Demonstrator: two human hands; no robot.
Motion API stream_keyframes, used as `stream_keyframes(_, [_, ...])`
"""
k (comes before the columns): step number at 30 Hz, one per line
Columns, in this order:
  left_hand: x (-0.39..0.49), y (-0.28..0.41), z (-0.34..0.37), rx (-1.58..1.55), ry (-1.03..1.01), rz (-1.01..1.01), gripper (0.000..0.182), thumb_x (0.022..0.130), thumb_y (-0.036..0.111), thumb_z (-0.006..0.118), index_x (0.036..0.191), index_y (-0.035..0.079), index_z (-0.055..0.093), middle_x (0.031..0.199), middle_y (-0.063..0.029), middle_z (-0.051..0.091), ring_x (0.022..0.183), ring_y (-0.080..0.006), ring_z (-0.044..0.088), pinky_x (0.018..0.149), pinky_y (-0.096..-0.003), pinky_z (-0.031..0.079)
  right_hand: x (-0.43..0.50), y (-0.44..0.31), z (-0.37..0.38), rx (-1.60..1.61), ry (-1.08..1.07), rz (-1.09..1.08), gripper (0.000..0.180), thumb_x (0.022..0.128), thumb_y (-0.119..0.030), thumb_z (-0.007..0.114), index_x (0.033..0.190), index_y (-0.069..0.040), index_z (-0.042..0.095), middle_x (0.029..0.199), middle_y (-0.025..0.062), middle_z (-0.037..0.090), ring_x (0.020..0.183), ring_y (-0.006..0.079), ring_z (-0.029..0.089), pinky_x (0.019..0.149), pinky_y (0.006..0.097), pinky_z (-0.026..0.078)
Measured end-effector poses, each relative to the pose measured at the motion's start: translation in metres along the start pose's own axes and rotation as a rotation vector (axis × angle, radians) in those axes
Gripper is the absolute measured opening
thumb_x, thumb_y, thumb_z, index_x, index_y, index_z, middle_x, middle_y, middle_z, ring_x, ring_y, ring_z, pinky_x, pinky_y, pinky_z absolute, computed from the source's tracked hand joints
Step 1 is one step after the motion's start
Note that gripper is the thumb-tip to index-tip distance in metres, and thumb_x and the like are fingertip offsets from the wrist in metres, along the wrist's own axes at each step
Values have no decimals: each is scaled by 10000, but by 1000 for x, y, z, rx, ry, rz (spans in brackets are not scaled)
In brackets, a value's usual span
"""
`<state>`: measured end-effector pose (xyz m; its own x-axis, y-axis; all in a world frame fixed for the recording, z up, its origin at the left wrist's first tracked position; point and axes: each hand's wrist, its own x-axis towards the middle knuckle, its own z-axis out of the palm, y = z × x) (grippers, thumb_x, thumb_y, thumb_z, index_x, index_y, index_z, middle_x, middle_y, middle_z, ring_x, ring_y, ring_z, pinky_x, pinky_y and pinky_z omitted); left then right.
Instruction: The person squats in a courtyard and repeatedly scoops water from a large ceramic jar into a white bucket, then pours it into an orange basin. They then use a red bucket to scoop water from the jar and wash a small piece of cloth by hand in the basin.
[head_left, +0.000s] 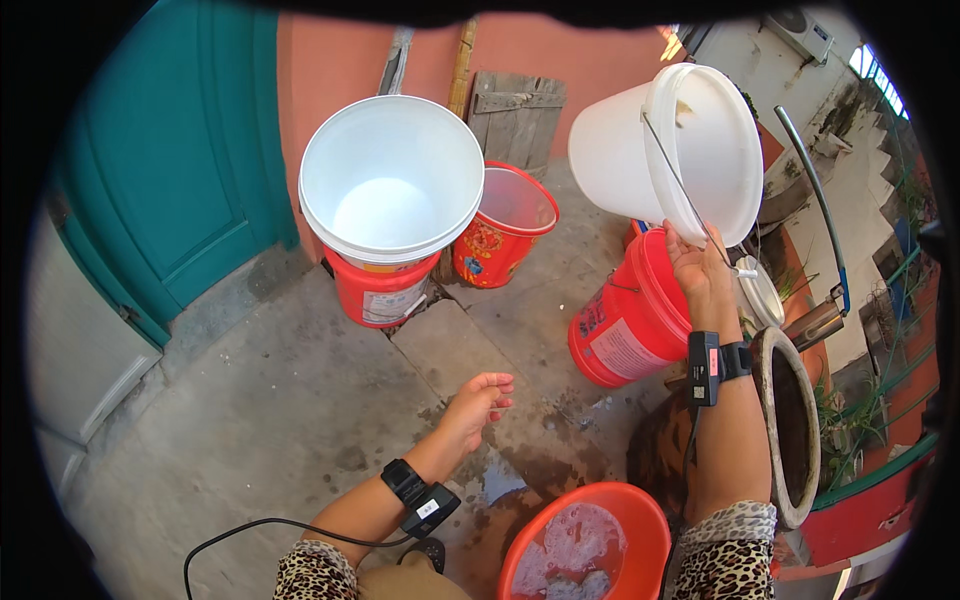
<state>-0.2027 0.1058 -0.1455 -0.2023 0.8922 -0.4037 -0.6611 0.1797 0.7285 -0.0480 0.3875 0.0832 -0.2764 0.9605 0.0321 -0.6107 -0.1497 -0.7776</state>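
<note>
My right hand (701, 262) grips the lower rim of a white plastic bucket (615, 146). The bucket is tilted on its side above a red plastic bucket (630, 315), its mouth facing right. Its wire bail hangs down past my fingers, with a white grip at the end. Whether the white bucket also rests on the red one, I cannot tell. My left hand (480, 409) is in the air over the wet concrete floor, fingers loosely curled and holding nothing. Below it, an orange-red plastic basin (652, 517) contains sudsy water and a greyish cloth-like item (577, 585).
A white bucket (390, 165) stands atop a red bucket (382, 289), beside a patterned red pail (499, 247). At right are a large glazed jar (806, 450), a metal tap-like pipe (817, 195) and a white lid (761, 292). A teal door (165, 150) is at left.
</note>
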Motion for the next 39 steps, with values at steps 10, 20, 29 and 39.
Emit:
stream_keyframes(10, [27,-17,-17,-48,-100,-81,236,958,120,526,1177,85,606,1074,-19,626,898,-122,582,776,-270,452,106,98,36,-35,-120,18,442,995,-212,538,1248,105,362,1223,309,509,1083,433,582,886,472,577])
stream_keyframes(20, [41,-26,-23,-71,-140,-115,231,957,130,536,1170,79,608,1073,-23,621,889,-116,576,774,-260,445,115,152,72,-281,-81,47,478,960,-231,612,1274,58,397,1170,288,583,1006,377,646,838,434,604])
stream_keyframes(29, [50,-27,-25,-75,-141,-132,250,959,137,530,1192,77,598,1068,-23,614,898,-121,571,783,-265,440,102,148,88,-554,-261,155,732,947,-477,606,1352,82,361,1167,335,561,987,351,667,835,397,606])
stream_keyframes(39, [53,-31,-32,-65,-134,-122,229,972,162,534,1173,90,615,1055,-23,617,906,-121,574,792,-265,439,97,194,75,-344,-223,140,590,946,-306,620,1313,83,372,1133,304,555,994,392,637,874,474,590])
